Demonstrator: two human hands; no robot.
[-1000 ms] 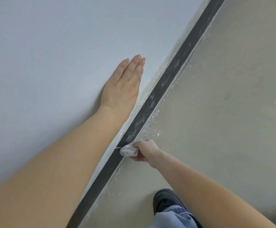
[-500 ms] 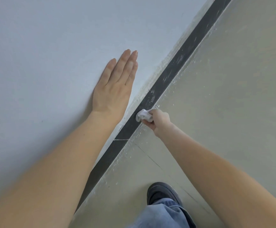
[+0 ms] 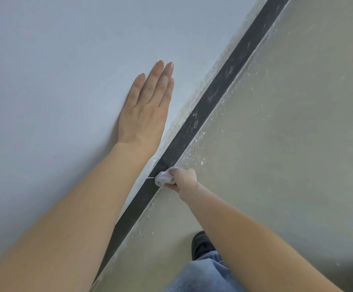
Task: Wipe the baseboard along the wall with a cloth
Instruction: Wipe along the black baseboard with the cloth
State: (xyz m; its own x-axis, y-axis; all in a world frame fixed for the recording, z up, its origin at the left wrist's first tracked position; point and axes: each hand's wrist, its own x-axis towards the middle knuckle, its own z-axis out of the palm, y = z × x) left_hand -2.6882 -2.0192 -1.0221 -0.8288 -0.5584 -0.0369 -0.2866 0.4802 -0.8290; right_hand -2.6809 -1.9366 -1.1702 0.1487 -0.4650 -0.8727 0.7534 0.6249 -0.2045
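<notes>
Head view looks down along a pale grey-blue wall (image 3: pixel 66 60) that fills the upper left of the frame. A dark baseboard (image 3: pixel 219 89) runs as a diagonal band from the lower left to the top right, and a beige floor (image 3: pixel 287 123) takes up the right side.

The left hand (image 3: pixel 144 114) lies flat on the wall near the centre of the frame. Its fingers (image 3: pixel 161 81) are straight and close together, pointing up the frame, and hold nothing. Its bare forearm stretches back to the lower left corner.

Just below and right of that wrist, the right hand (image 3: pixel 183 179) has its fingers curled round a small crumpled white cloth (image 3: pixel 164 177). The cloth is pressed against the dark face of the baseboard, a little below the centre of the frame. A short thin white line shows on the baseboard just left of the cloth.

White dust (image 3: pixel 230 69) smears the baseboard above the cloth, and white flecks (image 3: pixel 201 135) dot the floor along its edge. Below the cloth the band looks plainer and darker.

At the bottom centre a black shoe (image 3: pixel 201 243) stands on the floor near the baseboard, partly covered by a blue denim trouser leg (image 3: pixel 205 275) and crossed by the right forearm.
</notes>
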